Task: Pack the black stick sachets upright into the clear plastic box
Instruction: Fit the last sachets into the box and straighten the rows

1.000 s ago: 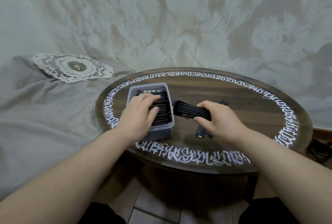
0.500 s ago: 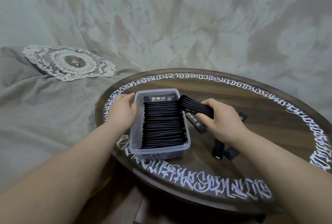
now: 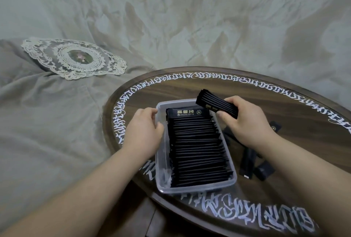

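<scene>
Above the box's (image 3: pixel 161 164) far right corner, my right hand (image 3: pixel 247 124) pinches a bundle of sachets (image 3: pixel 216 106), long axis crosswise and tilted like the packed rows (image 3: pixel 197 149). My left hand (image 3: pixel 144 134), fingers curled on the box's left wall, steadies it.

The box (image 3: pixel 195 189) sits on the table (image 3: pixel 284 107), near its left edge. A row of sachets (image 3: pixel 197 151) stands in the box. The left hand (image 3: pixel 144 134) is at its left wall. The right hand (image 3: pixel 247 124) holds a bundle (image 3: pixel 216 105) over its far right corner. Loose sachets (image 3: pixel 248 164) lie on the table right of the box.
</scene>
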Motion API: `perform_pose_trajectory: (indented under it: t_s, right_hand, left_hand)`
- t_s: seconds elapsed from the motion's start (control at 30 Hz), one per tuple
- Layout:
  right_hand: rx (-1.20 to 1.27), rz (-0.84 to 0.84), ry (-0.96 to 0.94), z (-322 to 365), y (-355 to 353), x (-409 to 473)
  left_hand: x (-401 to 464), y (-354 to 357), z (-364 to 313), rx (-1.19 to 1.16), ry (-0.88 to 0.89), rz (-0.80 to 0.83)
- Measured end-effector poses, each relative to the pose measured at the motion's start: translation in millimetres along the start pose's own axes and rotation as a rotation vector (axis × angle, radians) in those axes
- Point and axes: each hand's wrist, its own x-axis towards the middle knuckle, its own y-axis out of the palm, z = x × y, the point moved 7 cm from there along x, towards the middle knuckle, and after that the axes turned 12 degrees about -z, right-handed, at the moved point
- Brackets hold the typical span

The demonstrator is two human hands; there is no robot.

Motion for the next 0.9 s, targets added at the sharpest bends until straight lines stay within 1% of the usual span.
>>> perform_pose_trajectory:
  t_s: [0.07, 0.13, 0.2, 0.23, 0.3, 0.37, 0.47, 0.63, 0.9]
  right_hand:
    - [0.002, -0.009, 0.009, -2, -1, 5]
    - [-0.002, -0.019, 0.013, -4, -1, 11]
    - [-0.009, -0.029, 0.015, -5, -1, 15]
    - [-0.011, -0.033, 0.016, -5, -1, 17]
    - [-0.01, -0.031, 0.018, -6, 1, 20]
    - [-0.005, -0.025, 0.018, -7, 2, 22]
    - [0.004, -0.004, 0.01, -9, 4, 24]
    - [0.016, 0.011, 0.006, -13, 5, 25]
    - [0.019, 0.005, 0.017, -17, 1, 23]
  left_hand:
    - [5, -2, -7, -0.02, 0.042, -0.027]
    - [17, -2, -21, -0.047, 0.169, -0.032]
    - [32, 7, -39, -0.02, 0.325, 0.056]
    - [37, 15, -47, 0.027, 0.4, 0.121]
    - [40, 32, -57, 0.193, 0.528, 0.233]
    - [39, 44, -60, 0.347, 0.602, 0.291]
    - [39, 50, -62, 0.407, 0.618, 0.307]
    - [36, 52, -60, 0.379, 0.61, 0.295]
    - [32, 52, -57, 0.304, 0.544, 0.316]
